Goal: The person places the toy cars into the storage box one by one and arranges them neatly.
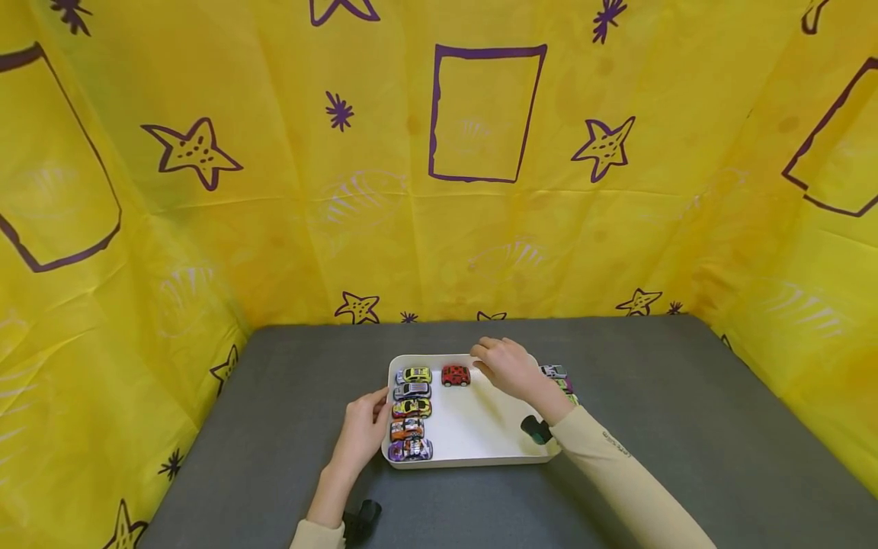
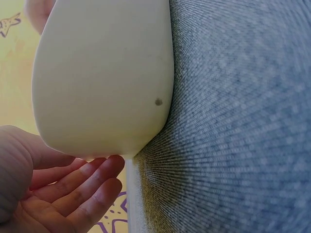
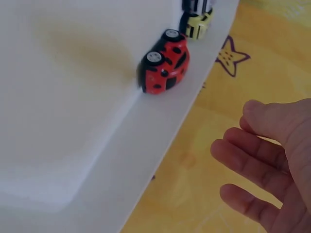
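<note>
A white tray (image 1: pixel 480 427) lies in front of me. My left hand (image 1: pixel 365 431) is at its left side, and in the left wrist view the loosely straight fingers (image 2: pixel 99 189) touch the tray's outer wall (image 2: pixel 107 73). Above the far rim is my right hand (image 1: pixel 509 367), fingers relaxed and holding nothing. The nearest thing to it is a red toy car (image 1: pixel 456 375) with black spots, standing inside by the far wall. Several other toy cars form a column along the left wall, among them a yellow car (image 1: pixel 411 408) and a purple one (image 1: pixel 410 449).
Several more toy cars (image 1: pixel 554 372) stand on the grey table (image 1: pixel 302 389) just outside the tray's right side, partly hidden by the right forearm. A yellow patterned cloth (image 1: pixel 384 252) rises behind the table and along both sides.
</note>
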The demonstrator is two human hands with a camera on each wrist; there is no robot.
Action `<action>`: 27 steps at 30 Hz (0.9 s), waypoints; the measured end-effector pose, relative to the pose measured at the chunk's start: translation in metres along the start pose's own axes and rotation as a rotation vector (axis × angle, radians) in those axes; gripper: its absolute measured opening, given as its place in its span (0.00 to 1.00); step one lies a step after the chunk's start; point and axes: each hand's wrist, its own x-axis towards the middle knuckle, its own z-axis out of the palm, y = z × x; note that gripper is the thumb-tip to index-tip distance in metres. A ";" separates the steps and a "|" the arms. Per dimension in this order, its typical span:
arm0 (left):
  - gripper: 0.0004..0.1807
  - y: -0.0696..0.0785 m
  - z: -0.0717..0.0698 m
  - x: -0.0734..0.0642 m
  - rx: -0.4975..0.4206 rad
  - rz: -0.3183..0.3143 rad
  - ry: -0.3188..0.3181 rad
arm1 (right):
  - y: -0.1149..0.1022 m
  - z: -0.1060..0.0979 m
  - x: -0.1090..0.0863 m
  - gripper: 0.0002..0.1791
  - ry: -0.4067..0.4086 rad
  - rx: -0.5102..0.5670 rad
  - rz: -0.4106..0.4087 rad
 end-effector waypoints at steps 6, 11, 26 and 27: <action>0.15 0.000 0.001 0.000 0.008 -0.011 -0.012 | 0.010 -0.014 -0.019 0.05 0.061 -0.010 0.012; 0.15 0.000 0.001 0.000 0.008 -0.027 -0.013 | 0.020 -0.023 -0.039 0.07 0.071 -0.004 0.045; 0.15 0.000 0.000 0.000 0.004 -0.012 -0.012 | 0.045 -0.026 -0.100 0.10 0.039 0.006 0.111; 0.15 0.000 0.000 0.000 0.003 -0.019 -0.014 | 0.046 -0.025 -0.103 0.10 0.033 0.009 0.116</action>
